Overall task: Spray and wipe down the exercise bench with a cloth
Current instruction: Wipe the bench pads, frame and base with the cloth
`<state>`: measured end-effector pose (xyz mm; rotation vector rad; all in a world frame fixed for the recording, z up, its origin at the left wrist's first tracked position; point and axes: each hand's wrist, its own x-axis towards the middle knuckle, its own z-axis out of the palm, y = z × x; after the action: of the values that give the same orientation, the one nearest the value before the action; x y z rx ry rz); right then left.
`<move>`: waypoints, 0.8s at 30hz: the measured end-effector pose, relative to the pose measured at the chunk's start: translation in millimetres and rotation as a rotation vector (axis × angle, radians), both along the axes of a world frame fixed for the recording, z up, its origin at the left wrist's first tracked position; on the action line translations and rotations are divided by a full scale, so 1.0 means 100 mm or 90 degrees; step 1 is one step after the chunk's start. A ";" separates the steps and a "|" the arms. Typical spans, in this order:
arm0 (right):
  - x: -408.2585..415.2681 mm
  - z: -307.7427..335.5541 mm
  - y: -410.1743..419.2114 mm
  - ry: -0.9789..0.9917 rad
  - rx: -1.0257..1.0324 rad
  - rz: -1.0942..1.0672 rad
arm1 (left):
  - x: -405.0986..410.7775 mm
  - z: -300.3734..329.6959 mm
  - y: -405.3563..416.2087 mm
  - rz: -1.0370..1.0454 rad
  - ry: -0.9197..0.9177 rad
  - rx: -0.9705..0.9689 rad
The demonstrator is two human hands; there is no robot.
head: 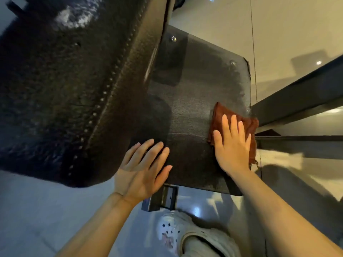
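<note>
- Head view, looking pretty much straight down at the exercise bench (189, 112), a black textured seat pad with a couple of shiny bolts near its far edge.
- The padded backrest (74, 89) rises steeply on the left of the frame, with a row of studs along its seam and a pale glare patch up top.
- Right hand (232, 145) lies flat with straight fingers, palm pressing the reddish-brown cloth (246, 125) onto the seat pad's right side, close to the edge. Not gripping it, just pressing down.
- Left hand (143, 169) is flat too, fingers spread and relaxed, resting on the near-left part of the seat pad, right beside the backrest. Holding nothing.
- A dark metal frame bar (297, 91) runs off to the right.
- Below the bench there's a glossy floor (213, 13) and a white clog (170, 230) on the person's foot.
</note>
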<state>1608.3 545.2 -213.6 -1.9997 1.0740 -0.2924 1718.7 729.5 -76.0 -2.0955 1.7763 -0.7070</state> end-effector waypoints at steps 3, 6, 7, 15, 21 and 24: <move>0.19 0.37 0.28 0.002 -0.011 0.047 | -0.07 0.09 0.00 0.008 0.021 0.053; 0.58 0.89 0.52 -0.092 -0.097 0.182 | -0.24 0.31 0.21 -0.039 0.053 0.135; 0.68 1.06 0.63 -0.117 -0.118 0.230 | -0.32 0.40 0.32 -0.035 0.049 0.157; 0.50 0.95 0.88 -0.232 -0.186 0.287 | -0.36 0.65 0.72 0.115 0.086 0.172; -0.06 0.10 0.50 -0.050 -0.073 0.031 | -0.30 0.47 0.75 0.139 0.009 0.264; -0.20 -0.05 0.35 0.003 0.033 -0.022 | -0.29 0.42 0.77 0.129 0.005 0.257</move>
<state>1588.8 580.0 -218.3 -1.9382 1.1097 -0.2759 1689.9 807.0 -33.7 -1.9592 1.5262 -0.2588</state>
